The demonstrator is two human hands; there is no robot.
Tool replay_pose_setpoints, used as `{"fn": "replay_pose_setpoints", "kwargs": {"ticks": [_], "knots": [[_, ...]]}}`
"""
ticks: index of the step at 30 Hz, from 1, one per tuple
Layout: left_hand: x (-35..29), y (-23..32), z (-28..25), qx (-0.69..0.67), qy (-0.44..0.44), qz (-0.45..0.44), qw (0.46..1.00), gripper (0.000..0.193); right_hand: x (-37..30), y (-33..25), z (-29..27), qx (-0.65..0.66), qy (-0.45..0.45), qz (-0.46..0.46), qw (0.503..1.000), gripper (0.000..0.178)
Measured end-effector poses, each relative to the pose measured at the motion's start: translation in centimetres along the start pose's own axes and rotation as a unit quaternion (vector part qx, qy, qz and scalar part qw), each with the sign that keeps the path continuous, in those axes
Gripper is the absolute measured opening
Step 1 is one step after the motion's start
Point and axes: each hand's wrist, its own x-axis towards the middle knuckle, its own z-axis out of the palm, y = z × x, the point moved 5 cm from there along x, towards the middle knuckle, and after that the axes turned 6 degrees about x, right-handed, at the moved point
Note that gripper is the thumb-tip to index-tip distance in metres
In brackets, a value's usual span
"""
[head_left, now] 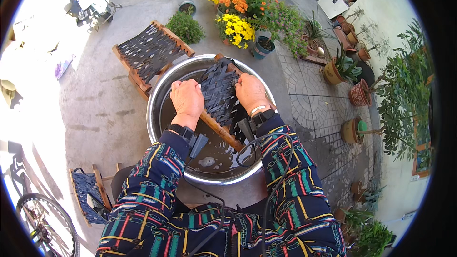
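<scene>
Left hand: The left hand [187,97] was curled closed on the left edge of the woven frame [220,90], knuckles up; its fingertips were hidden beneath.
Right hand: The right hand [251,93] was likewise curled closed, at the opposite edge by a wooden rail, with the thumb side turned inward (what the fingertips pinched could not be told).
Woven frame: It lay tilted within the basin's round outline, between the two hands, its dark strips criss-crossed between wooden rails; one rail slanted down toward the lower right.
Basin: The wide metal basin [153,109] stood on the ground before the person and held murky water [195,154] with patches of foam [207,162].
Wrists: A black band [181,131] circled the left wrist; a pale bracelet [257,109] and another dark band sat on the right, and a thin dark cable [291,150] looped over the patterned sleeves [295,181].
Other woven frames: A second one [150,50] stood just beyond the basin to the left; a third [89,194] was at the lower left, near a bicycle wheel [46,231].
Flowers: Yellow blooms [237,29] and orange ones [232,4] clustered past the basin, beside a leafy green plant [184,27].
Right side: Potted plants [359,94] lined a pale wall [402,2].
</scene>
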Motion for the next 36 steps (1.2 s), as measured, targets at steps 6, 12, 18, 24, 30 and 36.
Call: {"fn": "replay_pose_setpoints", "kwargs": {"ticks": [6, 12, 18, 24, 30, 36], "knots": [[-0.1, -0.1, 0.4, 0.010, -0.034, -0.019, 0.999, 0.009, -1.2, 0.1, -0.1, 0.013, -0.179, -0.031, 0.983, 0.015], [-0.1, 0.0, -0.1, -0.001, 0.005, 0.005, 1.000, 0.009, -0.4, -0.2, -1.6, -0.010, -0.022, 0.021, 0.999, 0.016], [0.0, 0.1, -0.1, 0.000, 0.006, -0.003, 1.000, 0.009, -2.6, -0.3, -0.1, 0.053, -0.126, -0.007, 0.991, 0.016], [0.0, -0.1, 0.0, -0.007, 0.006, 0.003, 1.000, 0.009, -0.9, 1.5, -2.3, -0.036, 0.031, 0.072, 0.996, 0.014], [0.0, -0.1, 0.1, -0.009, 0.009, 0.001, 1.000, 0.008, -4.3, 0.0, 0.7, 0.042, -0.197, -0.012, 0.979, 0.014], [0.0, -0.1, -0.1, -0.010, 0.005, -0.004, 1.000, 0.008, -1.7, 1.0, -2.4, 0.021, 0.035, 0.026, 0.999, 0.015]]}}
